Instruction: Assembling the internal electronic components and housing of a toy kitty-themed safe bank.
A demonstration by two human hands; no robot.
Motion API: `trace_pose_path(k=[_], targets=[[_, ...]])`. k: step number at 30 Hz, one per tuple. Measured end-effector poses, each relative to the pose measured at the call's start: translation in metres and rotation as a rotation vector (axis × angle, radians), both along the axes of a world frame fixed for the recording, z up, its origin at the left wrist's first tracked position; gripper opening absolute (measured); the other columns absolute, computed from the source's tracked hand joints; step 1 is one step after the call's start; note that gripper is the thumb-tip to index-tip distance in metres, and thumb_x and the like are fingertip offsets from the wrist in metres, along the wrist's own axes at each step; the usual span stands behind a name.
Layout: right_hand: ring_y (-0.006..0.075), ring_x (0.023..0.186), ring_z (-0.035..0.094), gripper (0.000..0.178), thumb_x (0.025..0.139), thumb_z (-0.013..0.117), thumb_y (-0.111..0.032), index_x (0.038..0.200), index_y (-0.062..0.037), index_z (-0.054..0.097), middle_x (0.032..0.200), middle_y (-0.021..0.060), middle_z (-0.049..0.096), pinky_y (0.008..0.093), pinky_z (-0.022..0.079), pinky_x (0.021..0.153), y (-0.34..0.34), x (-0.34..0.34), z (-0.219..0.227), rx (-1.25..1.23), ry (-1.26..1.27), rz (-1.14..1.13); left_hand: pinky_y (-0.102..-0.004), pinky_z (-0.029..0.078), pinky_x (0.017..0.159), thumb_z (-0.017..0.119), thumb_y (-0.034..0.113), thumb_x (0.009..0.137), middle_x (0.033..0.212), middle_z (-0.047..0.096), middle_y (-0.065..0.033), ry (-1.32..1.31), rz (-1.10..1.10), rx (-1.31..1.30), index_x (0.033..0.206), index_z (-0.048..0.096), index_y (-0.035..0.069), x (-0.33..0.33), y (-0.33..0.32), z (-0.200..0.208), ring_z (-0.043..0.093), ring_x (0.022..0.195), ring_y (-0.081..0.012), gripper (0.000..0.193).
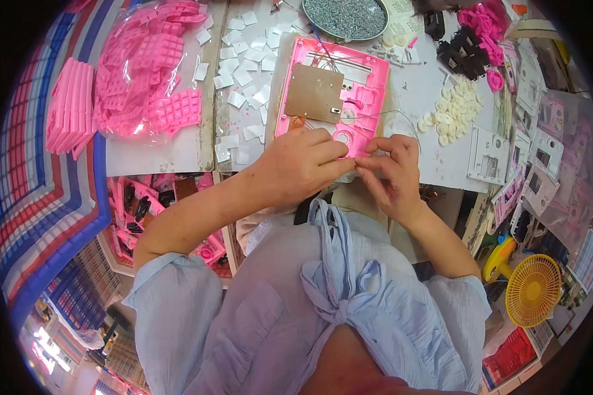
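Note:
A pink plastic casing (pixel 379 72) lies on the worktable before me, with a brown circuit board (pixel 313 92) and loose wires in it. My left hand (pixel 306 158) is closed at the casing's near edge, its fingers bent and pressed together. Close beside it, almost touching, my right hand (pixel 396 172) pinches at the same edge with thumb and forefinger. Whatever the fingertips hold is too small to make out. A thin grey wire (pixel 402 112) loops out of the casing and passes down by my right hand.
Small white squares (pixel 247 62) are scattered left of the casing. Behind it stands a round tray of screws (pixel 346 16). Cream plastic discs (pixel 451 108) lie to the right, near black parts (pixel 464 52). Bagged pink keypads (pixel 141 72) sit far left; a yellow fan (pixel 532 289) stands low right.

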State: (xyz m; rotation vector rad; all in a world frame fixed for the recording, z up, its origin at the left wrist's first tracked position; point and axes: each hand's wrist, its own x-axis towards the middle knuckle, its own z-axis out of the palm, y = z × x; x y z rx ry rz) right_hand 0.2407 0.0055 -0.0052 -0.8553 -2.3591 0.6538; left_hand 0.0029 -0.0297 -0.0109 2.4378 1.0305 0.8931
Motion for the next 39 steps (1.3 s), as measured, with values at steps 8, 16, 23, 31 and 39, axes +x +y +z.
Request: trace_pose_path(k=[8,16,23,31,39], targets=[[0.0358,0.104,0.054,0.033,0.072,0.075,-0.003,0.104,-0.0081,0.068,0.123,0.0105,0.061,0.043,0.047,0.089,0.006,0.004,0.026,0.074,-0.265,0.144,-0.035,0.052,0.072,0.067,0.013,0.071,0.098,0.064,-0.0063,0.112,0.007,0.117,0.107,0.07,0.003,0.002,-0.003,-0.002,0.061,0.082,-0.0233,0.038],[0.0377,0.074,0.067,0.022,0.085,0.063,-0.015,0.102,-0.0057,0.072,0.079,0.0178,0.069,0.0464,0.054,0.069,0.102,-0.073,0.04,-0.165,-0.265,-0.053,-0.0373,0.052,0.071,0.069,0.009,0.079,0.094,0.064,-0.0094,-0.111,0.096,-0.028,0.107,0.069,0.005,0.012,-0.002,-0.005,0.062,0.08,-0.0261,0.029],[0.0383,0.072,0.067,0.025,0.088,0.06,-0.016,0.107,-0.0076,0.073,0.077,0.0176,0.07,0.0483,0.054,0.069,0.107,-0.091,0.033,-0.178,-0.232,-0.033,-0.0408,0.05,0.067,0.07,0.015,0.083,0.085,0.063,-0.0116,-0.123,0.625,-0.024,0.091,0.065,0.003,-0.029,0.063,0.002,0.062,0.073,-0.028,0.014],[0.0383,0.076,0.069,0.022,0.085,0.064,-0.02,0.095,-0.0016,0.071,0.079,0.0203,0.07,0.048,0.055,0.07,0.11,-0.091,0.032,-0.165,-0.356,-0.119,-0.0406,0.051,0.066,0.07,0.021,0.083,0.084,0.062,-0.0112,-0.037,0.775,-0.199,0.09,0.066,0.004,-0.025,0.083,0.0,0.063,0.073,-0.0281,0.018],[0.0365,0.076,0.07,0.022,0.083,0.072,-0.021,0.089,0.0001,0.073,0.08,0.0187,0.072,0.0444,0.055,0.072,0.136,-0.109,0.025,-0.141,-0.38,0.043,-0.0391,0.05,0.068,0.07,0.019,0.081,0.084,0.062,-0.0108,-0.058,0.696,-0.147,0.094,0.064,0.004,-0.032,0.079,-0.002,0.062,0.073,-0.0268,0.02]])
